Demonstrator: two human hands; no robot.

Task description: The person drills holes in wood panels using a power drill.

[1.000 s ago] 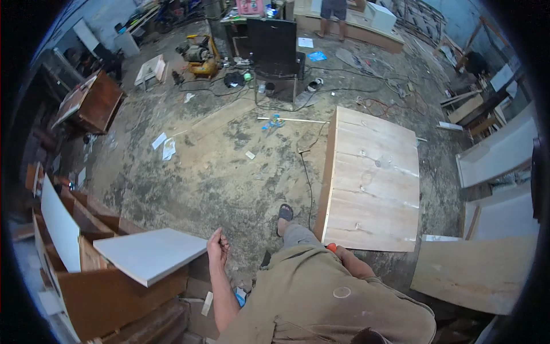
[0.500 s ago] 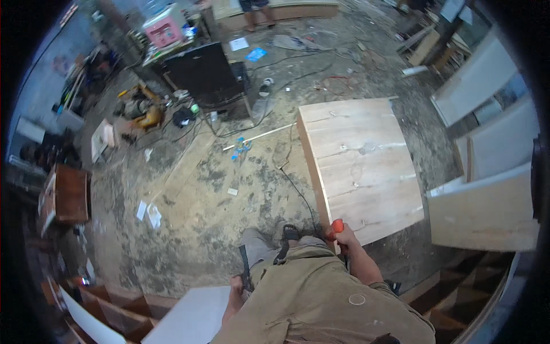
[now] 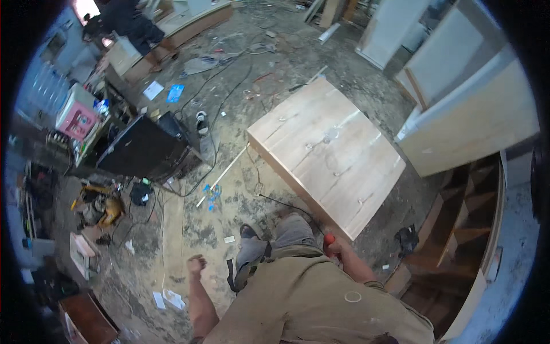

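Note:
My right hand (image 3: 340, 250) is wrapped round an orange-red tool (image 3: 329, 239), low at my right side. Most of the tool is hidden by my hand and body, so its exact kind does not show. A black cord (image 3: 283, 203) runs over the floor toward it. Just beyond the tool is the near corner of a large, box-like wooden piece (image 3: 358, 152) with a pale plywood top, lying on the floor. Out to my left, my left hand (image 3: 196, 265) hangs over the floor with its fingers curled and nothing visible in them.
A wooden shelf unit (image 3: 458, 235) stands at the right, below leaning panels (image 3: 475, 114). At the left are a dark cabinet (image 3: 146, 146), a pink-and-white water dispenser (image 3: 77, 120) and a yellow tool (image 3: 112, 211). A thin strip (image 3: 229, 169) and cords lie about. Another person (image 3: 129, 26) is far off.
My view and body have turned to the right. My left hand has swung out from beside my waist, away to the left. My right hand keeps its hold on the orange-red tool.

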